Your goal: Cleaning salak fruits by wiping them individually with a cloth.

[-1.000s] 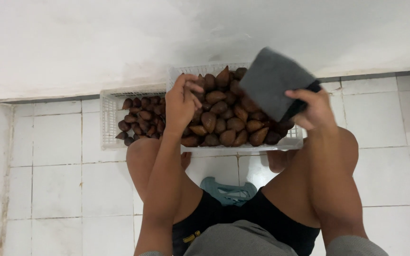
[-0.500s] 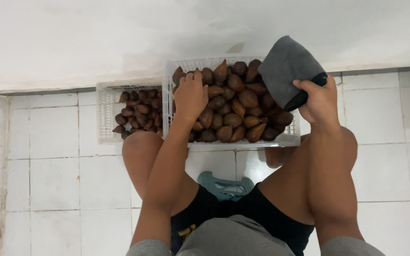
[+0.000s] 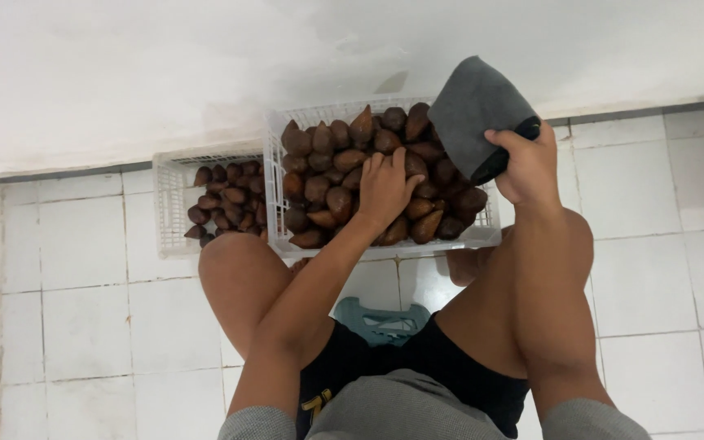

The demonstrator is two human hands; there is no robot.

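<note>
My left hand in the snake fruit, my right holding a grey cloth.

My left hand (image 3: 385,183) lies palm down on the heap of brown snake fruit (image 3: 344,175), fingers spread and curled onto the scaly skins; I cannot tell whether it has closed on any single fruit. My right hand (image 3: 527,167), at three o'clock from it, is clenched around a folded grey cloth (image 3: 474,110) that sticks up toward twelve o'clock. The fruit fills a white plastic crate (image 3: 385,248) between my knees. At nine o'clock, touching it, sits a smaller white crate (image 3: 169,208) holding smaller fruit. At six o'clock, under me, is a teal plastic stool (image 3: 380,322) on the white tiled floor (image 3: 83,293).
</note>
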